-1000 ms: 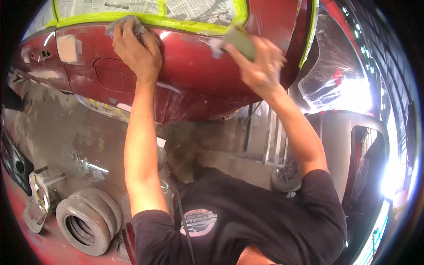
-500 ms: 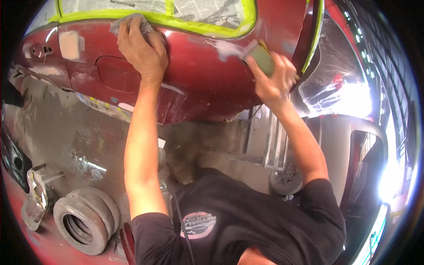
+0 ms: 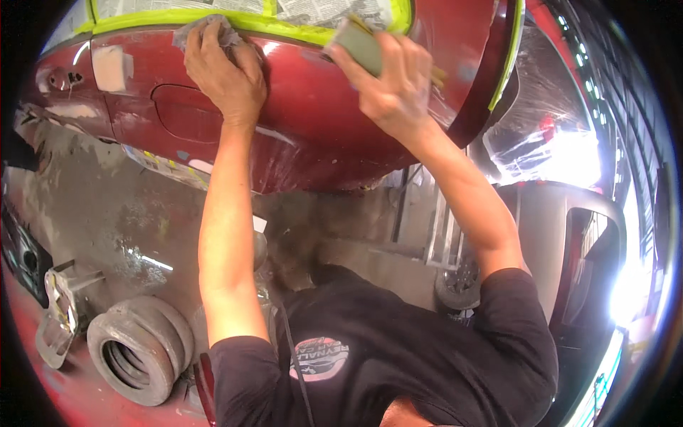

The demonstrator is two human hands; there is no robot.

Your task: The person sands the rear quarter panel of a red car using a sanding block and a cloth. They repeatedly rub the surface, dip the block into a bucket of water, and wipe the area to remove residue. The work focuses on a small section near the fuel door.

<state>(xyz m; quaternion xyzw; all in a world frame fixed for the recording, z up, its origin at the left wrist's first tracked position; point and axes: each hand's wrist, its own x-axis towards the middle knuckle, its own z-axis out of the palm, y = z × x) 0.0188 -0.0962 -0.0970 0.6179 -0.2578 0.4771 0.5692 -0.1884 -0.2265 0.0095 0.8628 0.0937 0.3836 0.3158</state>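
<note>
A red car body panel stretches across the top, with pale filler patches on it. My left hand presses a crumpled grey cloth against the panel, just under the yellow-green masking tape. In my right hand is a green sanding block, its fingers wrapped round it. The block lies on the panel close to the taped window edge, and its underside is hidden.
Newspaper covers the windows inside the tape. Used tyres lie at the lower left beside a metal part. A metal frame stands under the car's rear. At right is a grey bumper.
My right hand has swept the sanding block leftward and up along the panel to the taped edge. My left hand and the cloth have shifted only slightly.
</note>
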